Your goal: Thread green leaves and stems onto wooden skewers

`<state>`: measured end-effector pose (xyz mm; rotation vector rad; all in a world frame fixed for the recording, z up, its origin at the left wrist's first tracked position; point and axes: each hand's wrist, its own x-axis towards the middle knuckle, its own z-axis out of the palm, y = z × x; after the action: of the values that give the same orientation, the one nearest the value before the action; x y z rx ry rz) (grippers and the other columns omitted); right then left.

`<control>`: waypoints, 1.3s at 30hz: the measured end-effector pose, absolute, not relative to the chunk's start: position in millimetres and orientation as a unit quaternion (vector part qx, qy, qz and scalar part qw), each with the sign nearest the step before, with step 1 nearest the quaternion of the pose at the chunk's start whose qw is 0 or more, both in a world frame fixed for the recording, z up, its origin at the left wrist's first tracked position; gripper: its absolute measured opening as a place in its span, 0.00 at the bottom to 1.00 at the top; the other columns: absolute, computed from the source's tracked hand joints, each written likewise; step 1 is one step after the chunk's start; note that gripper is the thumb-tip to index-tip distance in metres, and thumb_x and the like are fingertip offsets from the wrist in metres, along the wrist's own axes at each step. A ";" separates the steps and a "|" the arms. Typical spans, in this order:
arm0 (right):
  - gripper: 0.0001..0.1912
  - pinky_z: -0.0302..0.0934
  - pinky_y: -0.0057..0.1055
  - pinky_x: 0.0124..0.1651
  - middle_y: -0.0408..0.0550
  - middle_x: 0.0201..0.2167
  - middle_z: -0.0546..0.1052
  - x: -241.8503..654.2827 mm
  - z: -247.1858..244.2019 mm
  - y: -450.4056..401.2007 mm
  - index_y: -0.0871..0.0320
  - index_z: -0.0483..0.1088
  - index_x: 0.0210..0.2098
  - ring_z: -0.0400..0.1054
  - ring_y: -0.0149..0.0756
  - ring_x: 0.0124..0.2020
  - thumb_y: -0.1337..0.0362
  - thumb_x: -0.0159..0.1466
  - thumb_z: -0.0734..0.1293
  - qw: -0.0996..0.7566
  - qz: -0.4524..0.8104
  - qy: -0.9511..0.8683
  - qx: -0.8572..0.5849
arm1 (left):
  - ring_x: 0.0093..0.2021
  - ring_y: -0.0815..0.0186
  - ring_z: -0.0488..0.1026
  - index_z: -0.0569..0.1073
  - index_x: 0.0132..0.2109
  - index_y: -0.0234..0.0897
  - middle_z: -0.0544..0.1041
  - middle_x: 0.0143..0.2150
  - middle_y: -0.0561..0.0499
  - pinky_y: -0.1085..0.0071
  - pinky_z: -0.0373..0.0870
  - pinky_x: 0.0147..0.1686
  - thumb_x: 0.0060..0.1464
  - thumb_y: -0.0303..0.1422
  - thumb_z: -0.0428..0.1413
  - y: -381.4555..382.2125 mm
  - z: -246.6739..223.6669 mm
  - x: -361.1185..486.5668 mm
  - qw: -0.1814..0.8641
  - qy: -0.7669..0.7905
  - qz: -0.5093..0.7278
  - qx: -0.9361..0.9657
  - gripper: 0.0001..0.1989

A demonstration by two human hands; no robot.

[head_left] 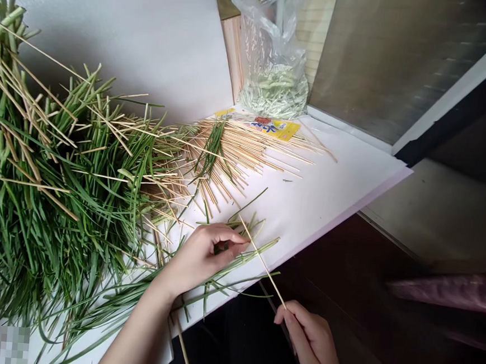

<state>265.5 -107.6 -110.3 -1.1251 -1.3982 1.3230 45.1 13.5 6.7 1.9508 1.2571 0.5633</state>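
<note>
My right hand (310,339) pinches the lower end of a thin bamboo skewer (261,265) at the front edge of the white board. The skewer slants up and away, passing close to the fingertips of my left hand (201,254). That hand is curled on several long green leaf blades (241,260) lying across the board. To its left rises a large heap of green blades (44,189) mixed with bamboo sticks. A fan of loose bamboo skewers (237,153) spreads beyond my hands.
The white board (329,203) ends in a straight edge, with a dark drop below it. At its back lie a yellow printed packet (268,127) and a plastic bag (273,55) of pale green pieces. A white wall panel and a glass pane stand behind.
</note>
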 end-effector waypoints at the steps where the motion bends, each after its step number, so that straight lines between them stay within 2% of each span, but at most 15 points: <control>1: 0.18 0.43 0.27 0.20 0.34 0.18 0.52 265.6 -110.4 -107.8 0.55 0.70 0.32 0.47 0.27 0.17 0.59 0.76 0.56 0.443 0.531 -0.564 -0.452 | 0.40 0.62 0.80 0.82 0.43 0.40 0.83 0.41 0.47 0.69 0.74 0.41 0.64 0.34 0.57 14.8 7.8 43.5 0.365 0.487 0.222 0.762 0.09; 4: 0.17 0.43 0.27 0.20 0.34 0.18 0.51 265.5 -111.4 -108.4 0.55 0.68 0.32 0.46 0.27 0.17 0.60 0.76 0.57 0.447 0.528 -0.565 -0.450 | 0.40 0.63 0.78 0.81 0.47 0.40 0.82 0.44 0.46 0.69 0.73 0.41 0.66 0.33 0.54 17.9 6.7 40.1 0.294 0.506 0.246 0.773 0.10; 7: 0.17 0.42 0.27 0.21 0.33 0.18 0.50 265.1 -112.3 -107.9 0.55 0.67 0.31 0.45 0.27 0.17 0.61 0.76 0.57 0.447 0.527 -0.566 -0.449 | 0.44 0.62 0.76 0.80 0.48 0.40 0.80 0.44 0.46 0.67 0.72 0.46 0.64 0.34 0.57 19.7 1.1 38.9 0.222 0.506 0.235 0.799 0.09; 9: 0.17 0.42 0.27 0.21 0.33 0.19 0.50 264.9 -112.1 -107.0 0.55 0.67 0.31 0.44 0.27 0.17 0.61 0.76 0.56 0.448 0.524 -0.568 -0.449 | 0.46 0.60 0.75 0.79 0.48 0.41 0.80 0.44 0.47 0.64 0.71 0.49 0.62 0.34 0.60 20.2 -2.5 38.7 0.205 0.495 0.210 0.818 0.09; 12: 0.17 0.42 0.27 0.21 0.34 0.19 0.51 265.0 -110.7 -106.4 0.55 0.67 0.31 0.45 0.27 0.18 0.61 0.76 0.56 0.451 0.519 -0.572 -0.447 | 0.43 0.58 0.74 0.79 0.47 0.41 0.81 0.41 0.48 0.64 0.70 0.46 0.59 0.32 0.62 20.3 -4.8 38.0 0.192 0.504 0.182 0.822 0.08; 17: 0.17 0.42 0.27 0.21 0.33 0.19 0.50 265.2 -109.9 -107.4 0.55 0.67 0.31 0.45 0.27 0.17 0.62 0.76 0.57 0.449 0.517 -0.574 -0.449 | 0.37 0.62 0.74 0.78 0.44 0.40 0.80 0.35 0.51 0.67 0.69 0.39 0.58 0.29 0.60 19.2 -0.7 36.7 0.204 0.541 0.191 0.793 0.07; 25: 0.17 0.43 0.26 0.20 0.33 0.18 0.51 263.6 -108.8 -105.1 0.55 0.67 0.31 0.45 0.26 0.17 0.62 0.76 0.56 0.451 0.512 -0.581 -0.443 | 0.34 0.68 0.73 0.72 0.45 0.40 0.77 0.37 0.53 0.73 0.67 0.32 0.59 0.31 0.56 18.0 2.2 37.3 0.261 0.600 0.261 0.710 0.07; 30: 0.18 0.42 0.26 0.20 0.33 0.19 0.51 263.9 -110.0 -104.3 0.55 0.67 0.31 0.45 0.26 0.17 0.62 0.76 0.56 0.449 0.514 -0.584 -0.439 | 0.33 0.69 0.71 0.71 0.51 0.41 0.74 0.35 0.55 0.72 0.68 0.35 0.61 0.32 0.56 17.8 -1.8 35.9 0.283 0.591 0.292 0.697 0.11; 35: 0.17 0.43 0.26 0.21 0.33 0.19 0.53 264.1 -112.9 -105.2 0.54 0.67 0.31 0.46 0.26 0.18 0.62 0.76 0.56 0.450 0.515 -0.583 -0.438 | 0.34 0.68 0.73 0.74 0.45 0.40 0.77 0.35 0.54 0.72 0.68 0.35 0.61 0.35 0.58 19.3 -3.4 34.4 0.277 0.589 0.289 0.701 0.07; 39: 0.17 0.43 0.26 0.20 0.33 0.19 0.53 264.0 -112.3 -105.8 0.54 0.67 0.31 0.46 0.26 0.17 0.63 0.76 0.56 0.453 0.512 -0.585 -0.436 | 0.38 0.65 0.76 0.76 0.43 0.41 0.79 0.38 0.52 0.69 0.70 0.40 0.61 0.35 0.58 20.5 -3.4 34.5 0.251 0.601 0.278 0.706 0.06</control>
<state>264.0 -105.8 -112.3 -1.0760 -1.4447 1.2650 34.5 20.5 -3.4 1.9201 1.6363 0.7558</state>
